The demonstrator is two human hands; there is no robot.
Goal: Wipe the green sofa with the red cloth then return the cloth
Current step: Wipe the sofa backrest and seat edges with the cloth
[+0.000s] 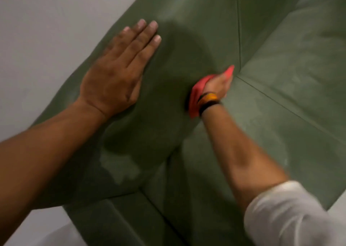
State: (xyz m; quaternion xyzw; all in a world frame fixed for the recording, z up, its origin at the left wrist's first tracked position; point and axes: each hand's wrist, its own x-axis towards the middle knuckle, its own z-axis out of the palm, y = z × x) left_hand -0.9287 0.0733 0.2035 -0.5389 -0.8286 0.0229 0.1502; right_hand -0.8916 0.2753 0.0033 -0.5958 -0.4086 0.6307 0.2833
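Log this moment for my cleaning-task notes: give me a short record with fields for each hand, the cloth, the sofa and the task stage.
left hand: left hand lies flat, fingers spread, on the sofa's padded arm, holding nothing
right hand: right hand has its grip closed on the cloth, pressed low against the inside of the sofa arm near the seat corner
cloth: red cloth, bunched, sticking out on both sides of the hand
sofa: green sofa, lighter patchy marks on the arm and seat
wrist: orange and black bands
stage: wiping under way; cloth not yet returned
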